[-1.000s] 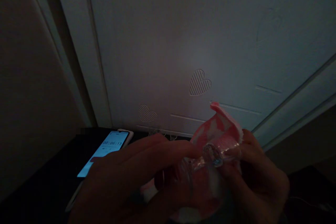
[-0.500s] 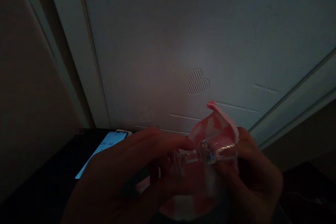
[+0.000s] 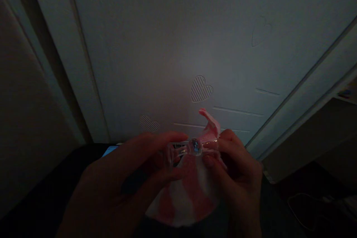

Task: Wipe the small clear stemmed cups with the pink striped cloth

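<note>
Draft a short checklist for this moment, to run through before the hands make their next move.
1. Left hand on the clear clip: ok, holding the end nearest it.
2. Right hand on the pink-and-white cloth: ok, pinching it at the clip's other end.
3. Clip closed on the cloth: cannot tell, too dark.
4. Lit screen readable: not ok, mostly hidden by the left hand.
5. Lighting: not ok, very dim.

- clip (image 3: 195, 147) between left hand (image 3: 111, 173) and right hand (image 3: 240, 173)
- cloth (image 3: 191, 186) below the clip, one corner above it
- phone (image 3: 109, 151) behind the left hand
- panel (image 3: 167, 44) behind hands, clip and phone
- cable (image 3: 301, 193) right of the right hand
</note>
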The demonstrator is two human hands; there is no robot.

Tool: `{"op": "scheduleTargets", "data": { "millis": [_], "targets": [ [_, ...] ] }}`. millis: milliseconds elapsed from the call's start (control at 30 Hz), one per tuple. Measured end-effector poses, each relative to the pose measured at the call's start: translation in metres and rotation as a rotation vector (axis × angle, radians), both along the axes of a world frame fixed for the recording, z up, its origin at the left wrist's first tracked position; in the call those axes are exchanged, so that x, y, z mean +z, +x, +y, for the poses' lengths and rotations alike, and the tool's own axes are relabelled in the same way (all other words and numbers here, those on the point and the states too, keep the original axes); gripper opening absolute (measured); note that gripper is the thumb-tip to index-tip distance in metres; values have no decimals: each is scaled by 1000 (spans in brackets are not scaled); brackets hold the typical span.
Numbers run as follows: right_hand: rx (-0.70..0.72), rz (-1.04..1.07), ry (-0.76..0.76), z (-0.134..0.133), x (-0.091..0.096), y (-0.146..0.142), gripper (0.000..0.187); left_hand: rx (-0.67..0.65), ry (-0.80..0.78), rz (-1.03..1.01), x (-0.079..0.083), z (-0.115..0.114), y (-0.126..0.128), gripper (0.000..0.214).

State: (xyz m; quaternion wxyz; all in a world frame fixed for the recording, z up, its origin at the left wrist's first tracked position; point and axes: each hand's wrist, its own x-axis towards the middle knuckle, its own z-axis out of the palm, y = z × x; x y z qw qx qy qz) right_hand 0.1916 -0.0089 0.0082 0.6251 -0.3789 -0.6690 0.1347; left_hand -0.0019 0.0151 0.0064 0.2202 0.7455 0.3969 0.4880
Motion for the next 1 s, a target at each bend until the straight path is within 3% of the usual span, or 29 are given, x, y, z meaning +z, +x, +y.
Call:
{"op": "scheduleTargets", "data": {
  "millis": [333, 667, 1000],
  "targets": [
    [58, 67, 6, -1, -6, 10, 19, -70, -35, -30, 0, 10, 10, 28],
    [-1, -114, -23, 2, -1, 5, 30, 36, 124, 77, 2, 15, 1, 28],
    [-77, -153, -75, 6, -2, 9, 21, 72, 210, 171, 3, 15, 7, 27]
  ]
}}
